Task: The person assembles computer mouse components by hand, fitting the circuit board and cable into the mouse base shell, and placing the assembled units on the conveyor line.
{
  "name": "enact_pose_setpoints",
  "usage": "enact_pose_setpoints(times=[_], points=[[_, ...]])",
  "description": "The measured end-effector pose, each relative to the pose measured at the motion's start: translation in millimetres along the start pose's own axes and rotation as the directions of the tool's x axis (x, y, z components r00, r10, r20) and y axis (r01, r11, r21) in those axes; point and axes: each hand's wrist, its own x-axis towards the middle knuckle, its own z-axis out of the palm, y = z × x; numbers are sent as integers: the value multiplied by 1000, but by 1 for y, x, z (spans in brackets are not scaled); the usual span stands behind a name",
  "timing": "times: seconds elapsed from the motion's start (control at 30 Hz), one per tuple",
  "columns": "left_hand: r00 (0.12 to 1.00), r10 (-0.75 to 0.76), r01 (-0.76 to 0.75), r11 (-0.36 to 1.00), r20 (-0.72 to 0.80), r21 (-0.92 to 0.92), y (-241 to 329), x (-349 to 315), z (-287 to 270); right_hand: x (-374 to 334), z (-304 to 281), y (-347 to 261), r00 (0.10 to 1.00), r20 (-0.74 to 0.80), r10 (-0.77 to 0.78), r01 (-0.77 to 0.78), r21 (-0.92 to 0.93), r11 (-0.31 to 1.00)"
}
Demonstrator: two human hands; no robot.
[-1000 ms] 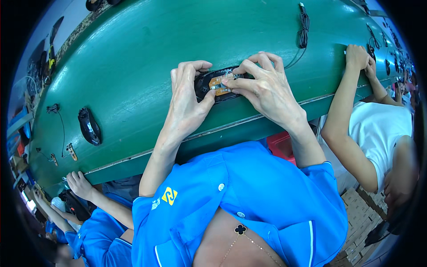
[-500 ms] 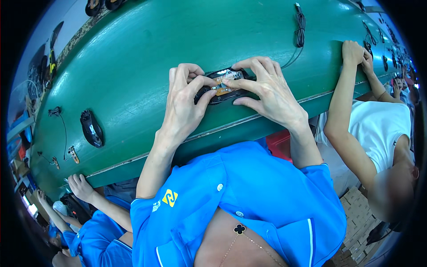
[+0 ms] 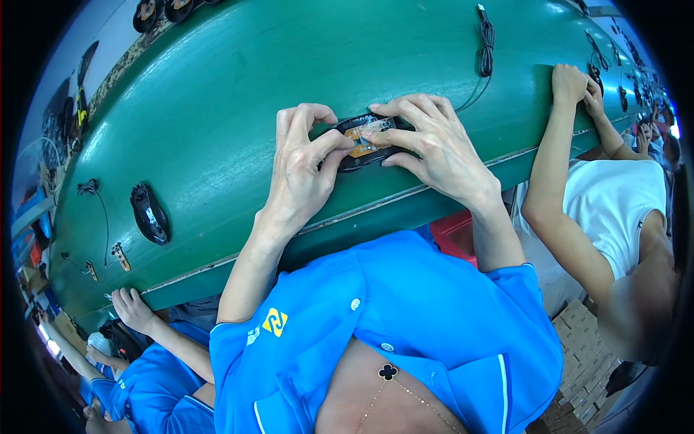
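An opened computer mouse (image 3: 352, 163) lies on the green tabletop in front of me, its black lower shell holding an orange-brown circuit board (image 3: 356, 135) with small clear and metallic parts. At the mouse's left end is my left hand (image 3: 300, 155), thumb and index finger pinched together over the board's edge. My right hand (image 3: 434, 145) grips the other end, index fingertip on the board, thumb at the near side and other fingers on the far rim. Whatever lies right under the fingertips is hidden. A black cable (image 3: 486, 50) with a USB plug, bundled, runs down toward the right hand.
Another black mouse shell (image 3: 150, 213) lies to the left, beside a thin cable (image 3: 105, 210) and small circuit boards (image 3: 121, 257). Co-workers sit on both sides: a hand (image 3: 132, 309) rests at the left edge, and clasped hands (image 3: 575, 83) at the right. A red bin (image 3: 454, 237) stands below the edge.
My left thumb and index finger have drawn closer together over the board. The right hand's hold is nearly the same, and the mouse stays in place.
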Motion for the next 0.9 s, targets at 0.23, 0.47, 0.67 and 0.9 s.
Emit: enact_pose_setpoints(times=[0.23,0.47,0.67,0.9], points=[[1000,-4,3,999,-17,-48,-3,-7,-8,1,-1,-5,1000,-11,-4,4,10,1000],[1000,22,-23,997,-17,-79,6,-5,-11,2,-16,3,998,-33,53,-55,-63,996],[983,-109,103,994,-147,-45,11,0,-30,1,-47,37,990,-70,119,-128,-148,981],[911,-214,248,967,-352,53,2,-28,-86,9,-48,35,990,-52,134,-140,-136,981]])
